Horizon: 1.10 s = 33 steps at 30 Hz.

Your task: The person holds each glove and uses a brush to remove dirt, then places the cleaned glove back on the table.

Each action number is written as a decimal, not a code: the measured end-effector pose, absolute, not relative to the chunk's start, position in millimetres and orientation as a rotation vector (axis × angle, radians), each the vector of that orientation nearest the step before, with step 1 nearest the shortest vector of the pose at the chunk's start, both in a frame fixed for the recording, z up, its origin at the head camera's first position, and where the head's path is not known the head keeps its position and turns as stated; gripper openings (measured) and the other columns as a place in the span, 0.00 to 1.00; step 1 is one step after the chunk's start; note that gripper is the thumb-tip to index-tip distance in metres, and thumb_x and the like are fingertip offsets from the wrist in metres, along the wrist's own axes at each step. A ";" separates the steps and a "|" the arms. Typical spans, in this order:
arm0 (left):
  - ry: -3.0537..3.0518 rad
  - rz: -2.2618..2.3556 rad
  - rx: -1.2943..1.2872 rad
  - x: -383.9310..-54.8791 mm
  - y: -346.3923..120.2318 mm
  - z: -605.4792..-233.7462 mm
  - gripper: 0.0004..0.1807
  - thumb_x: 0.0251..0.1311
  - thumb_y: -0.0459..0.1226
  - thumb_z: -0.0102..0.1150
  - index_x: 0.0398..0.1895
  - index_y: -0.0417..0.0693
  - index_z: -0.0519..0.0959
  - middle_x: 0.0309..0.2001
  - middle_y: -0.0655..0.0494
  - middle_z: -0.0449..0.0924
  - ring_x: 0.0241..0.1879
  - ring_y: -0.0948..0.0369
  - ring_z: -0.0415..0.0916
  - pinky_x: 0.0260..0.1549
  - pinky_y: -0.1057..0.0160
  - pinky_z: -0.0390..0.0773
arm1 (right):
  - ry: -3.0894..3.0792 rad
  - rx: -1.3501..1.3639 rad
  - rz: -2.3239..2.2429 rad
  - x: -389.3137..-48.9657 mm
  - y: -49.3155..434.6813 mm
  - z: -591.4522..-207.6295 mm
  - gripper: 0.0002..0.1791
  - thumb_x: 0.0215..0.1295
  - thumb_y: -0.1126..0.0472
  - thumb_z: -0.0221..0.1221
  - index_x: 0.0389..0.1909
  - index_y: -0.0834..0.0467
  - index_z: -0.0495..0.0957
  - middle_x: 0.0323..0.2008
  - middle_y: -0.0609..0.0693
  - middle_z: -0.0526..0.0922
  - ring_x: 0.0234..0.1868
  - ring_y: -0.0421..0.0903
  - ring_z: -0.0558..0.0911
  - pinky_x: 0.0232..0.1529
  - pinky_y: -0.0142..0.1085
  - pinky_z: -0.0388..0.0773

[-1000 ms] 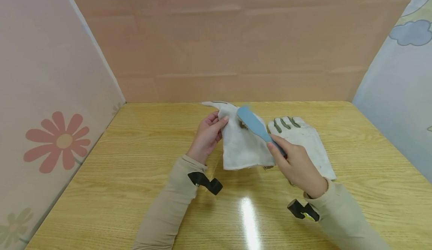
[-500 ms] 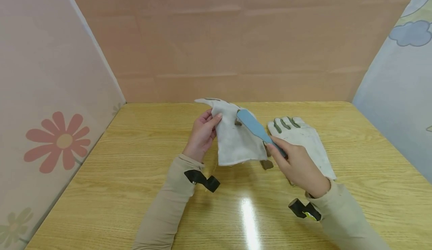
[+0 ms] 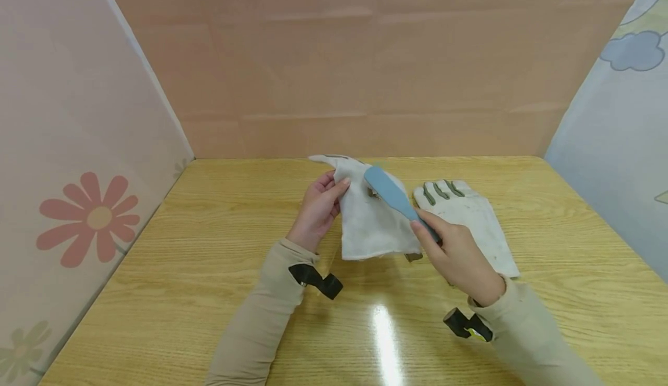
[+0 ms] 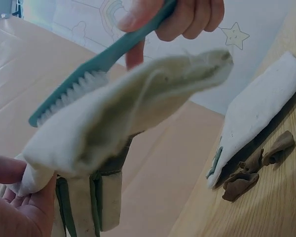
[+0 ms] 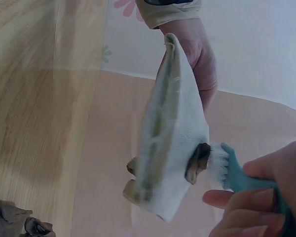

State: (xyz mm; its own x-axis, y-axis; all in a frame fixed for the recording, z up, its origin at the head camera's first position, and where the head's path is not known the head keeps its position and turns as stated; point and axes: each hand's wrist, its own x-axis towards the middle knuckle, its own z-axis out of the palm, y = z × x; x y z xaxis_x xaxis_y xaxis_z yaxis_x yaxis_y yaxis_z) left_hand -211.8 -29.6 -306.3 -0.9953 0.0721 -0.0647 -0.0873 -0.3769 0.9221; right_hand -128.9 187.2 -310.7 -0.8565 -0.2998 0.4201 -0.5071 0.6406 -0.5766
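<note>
My left hand (image 3: 318, 205) pinches a white cloth work glove (image 3: 373, 224) at its side and holds it up over the table. Green strips run between its fingers (image 4: 91, 202). My right hand (image 3: 459, 252) grips the handle of a blue brush (image 3: 390, 192), white bristles facing the glove. In the right wrist view the bristles (image 5: 218, 165) are right at a brown, crumpled patch (image 5: 197, 163) on the cloth. From the left wrist, the brush lies along the glove's upper side, and the open cuff (image 4: 103, 133) shows.
A second white glove (image 3: 480, 224) with green strips lies flat on the wooden table (image 3: 235, 212), right of the held one. Several brown, curled scraps (image 4: 241, 185) lie beside it. Printed panels stand left and right, a plain brown one (image 3: 365, 84) behind.
The held glove shifted left and up, uncovering a brown scrap below, then came back right and down. The brush head stays over the glove with only a slight shift.
</note>
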 end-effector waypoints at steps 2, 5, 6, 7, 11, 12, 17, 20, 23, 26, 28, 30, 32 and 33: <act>1.683 2.550 -0.044 -212.9 -30.2 -306.2 0.16 0.65 0.28 0.49 0.55 0.34 0.69 0.37 0.59 0.78 0.31 0.69 0.78 0.30 0.72 0.78 | -2.611 0.650 1.023 -128.7 187.9 -310.0 0.18 0.72 0.61 0.47 0.58 0.63 0.72 0.13 0.42 0.61 0.11 0.30 0.54 0.12 0.28 0.58; 1.653 2.585 -0.073 -214.5 -32.3 -305.8 0.14 0.64 0.28 0.49 0.52 0.35 0.70 0.33 0.62 0.77 0.30 0.70 0.77 0.30 0.72 0.78 | -2.652 0.645 1.003 -128.5 189.7 -308.6 0.17 0.72 0.60 0.46 0.57 0.61 0.73 0.13 0.42 0.60 0.10 0.31 0.53 0.12 0.28 0.57; 1.648 2.593 -0.076 -214.9 -33.3 -305.5 0.13 0.64 0.28 0.49 0.52 0.35 0.70 0.32 0.63 0.77 0.30 0.70 0.77 0.30 0.72 0.77 | -2.664 0.646 0.993 -128.6 190.5 -308.1 0.17 0.72 0.60 0.46 0.57 0.61 0.73 0.13 0.42 0.59 0.10 0.31 0.52 0.12 0.28 0.57; 1.641 2.601 -0.080 -215.3 -34.2 -305.3 0.13 0.64 0.28 0.48 0.52 0.36 0.70 0.32 0.63 0.76 0.30 0.70 0.77 0.30 0.73 0.77 | -2.677 0.643 0.984 -128.6 191.2 -307.5 0.17 0.72 0.60 0.46 0.56 0.61 0.73 0.12 0.42 0.58 0.10 0.31 0.52 0.12 0.28 0.57; 1.647 2.614 -0.066 -215.3 -37.9 -304.1 0.12 0.65 0.28 0.48 0.51 0.36 0.70 0.32 0.63 0.77 0.30 0.70 0.77 0.30 0.73 0.78 | -2.697 0.638 0.968 -129.0 193.2 -305.6 0.16 0.73 0.59 0.45 0.54 0.60 0.73 0.12 0.41 0.57 0.11 0.31 0.51 0.13 0.28 0.57; 1.654 2.610 -0.057 -215.1 -38.4 -304.0 0.12 0.65 0.28 0.48 0.51 0.36 0.70 0.33 0.63 0.77 0.30 0.70 0.77 0.30 0.73 0.78 | -2.688 0.638 0.969 -128.9 193.2 -305.3 0.16 0.73 0.59 0.45 0.54 0.60 0.74 0.12 0.41 0.57 0.11 0.31 0.51 0.13 0.28 0.57; 1.653 2.589 -0.039 -214.2 -37.9 -303.8 0.13 0.65 0.28 0.48 0.51 0.36 0.70 0.33 0.62 0.77 0.30 0.70 0.78 0.30 0.72 0.78 | -2.572 0.628 0.983 -128.7 192.5 -305.9 0.17 0.71 0.62 0.47 0.56 0.63 0.73 0.12 0.41 0.59 0.11 0.30 0.53 0.13 0.28 0.58; 1.653 2.582 -0.031 -213.9 -36.0 -304.0 0.13 0.65 0.28 0.48 0.52 0.35 0.70 0.33 0.62 0.77 0.30 0.70 0.78 0.29 0.72 0.78 | -2.502 0.609 0.999 -128.6 191.5 -306.5 0.17 0.71 0.64 0.48 0.56 0.65 0.73 0.12 0.41 0.60 0.11 0.30 0.53 0.13 0.28 0.58; 1.659 2.560 -0.027 -212.7 -33.6 -304.3 0.13 0.65 0.28 0.48 0.52 0.35 0.69 0.35 0.61 0.77 0.31 0.70 0.78 0.30 0.72 0.78 | -2.482 0.613 1.015 -128.4 190.4 -307.4 0.17 0.70 0.64 0.48 0.56 0.65 0.73 0.11 0.41 0.60 0.10 0.30 0.53 0.12 0.28 0.58; 1.671 2.536 -0.024 -211.3 -31.3 -304.6 0.14 0.65 0.29 0.48 0.53 0.35 0.69 0.37 0.59 0.77 0.32 0.69 0.78 0.31 0.72 0.78 | -2.512 0.633 1.022 -128.0 189.9 -308.3 0.18 0.71 0.63 0.48 0.58 0.65 0.72 0.11 0.41 0.60 0.10 0.30 0.54 0.12 0.28 0.58; 1.673 2.533 -0.025 -211.1 -30.3 -304.9 0.14 0.65 0.29 0.48 0.53 0.35 0.69 0.37 0.58 0.77 0.32 0.69 0.78 0.32 0.72 0.78 | -2.542 0.640 1.023 -127.6 190.0 -308.6 0.19 0.71 0.63 0.48 0.59 0.65 0.71 0.11 0.41 0.60 0.10 0.30 0.54 0.12 0.28 0.59; 1.666 2.552 -0.025 -211.9 -30.0 -305.2 0.14 0.65 0.28 0.48 0.53 0.35 0.69 0.37 0.59 0.77 0.32 0.69 0.78 0.31 0.72 0.78 | -2.573 0.635 1.017 -127.4 190.5 -308.4 0.19 0.71 0.62 0.47 0.59 0.65 0.71 0.11 0.41 0.60 0.10 0.30 0.54 0.12 0.28 0.59; 1.645 2.581 -0.034 -213.0 -30.6 -305.2 0.14 0.65 0.28 0.48 0.52 0.35 0.69 0.34 0.61 0.77 0.31 0.70 0.78 0.30 0.72 0.78 | -2.605 0.622 1.010 -127.1 191.2 -307.7 0.19 0.72 0.61 0.47 0.59 0.64 0.70 0.11 0.42 0.60 0.10 0.31 0.53 0.12 0.28 0.58; 1.639 2.594 -0.035 -213.6 -31.5 -305.3 0.14 0.64 0.27 0.48 0.52 0.35 0.69 0.34 0.62 0.77 0.31 0.70 0.78 0.30 0.72 0.78 | -2.618 0.617 1.006 -127.0 191.5 -307.3 0.19 0.72 0.61 0.47 0.59 0.64 0.71 0.11 0.42 0.60 0.10 0.31 0.53 0.12 0.29 0.58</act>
State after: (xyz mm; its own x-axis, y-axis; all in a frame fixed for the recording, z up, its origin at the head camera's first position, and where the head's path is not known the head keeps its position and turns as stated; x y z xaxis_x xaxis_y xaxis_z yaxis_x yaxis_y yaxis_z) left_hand -213.6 -31.5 -305.3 -0.9971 0.0492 -0.0578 -0.0734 -0.4275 0.9010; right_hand -127.0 191.5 -307.3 -0.8731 -0.2912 0.3911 -0.4782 0.6683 -0.5698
